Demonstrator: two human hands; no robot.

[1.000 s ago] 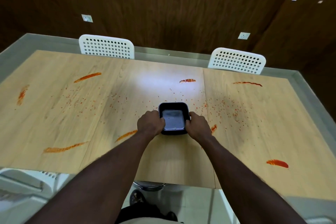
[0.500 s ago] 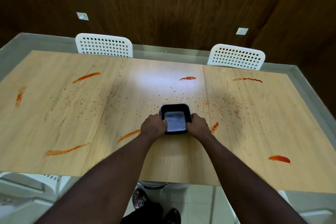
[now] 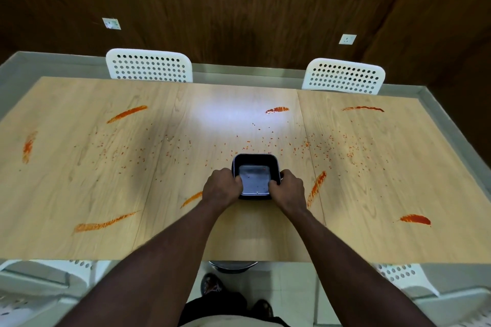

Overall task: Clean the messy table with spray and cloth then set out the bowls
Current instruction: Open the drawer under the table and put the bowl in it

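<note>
Nothing on the table [image 3: 239, 236] has moved since the earlier frames; only the view has tilted down, bringing the person's shoes [image 3: 212, 284] into the bottom centre. The left hand [image 3: 221, 187] and right hand [image 3: 288, 190] grip the black square bowl [image 3: 255, 160] by its opposite side rims, fingers curled over the edges. The bowl is at frame centre among scattered red crumbs [image 3: 265, 138], with a red smear [image 3: 316, 186] just right of the right hand.

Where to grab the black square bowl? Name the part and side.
Probably take the black bowl by its left and right rims, reaching from the near side, as the left hand and right hand do: its straight opposite walls and upright pose suit curled fingers.
</note>
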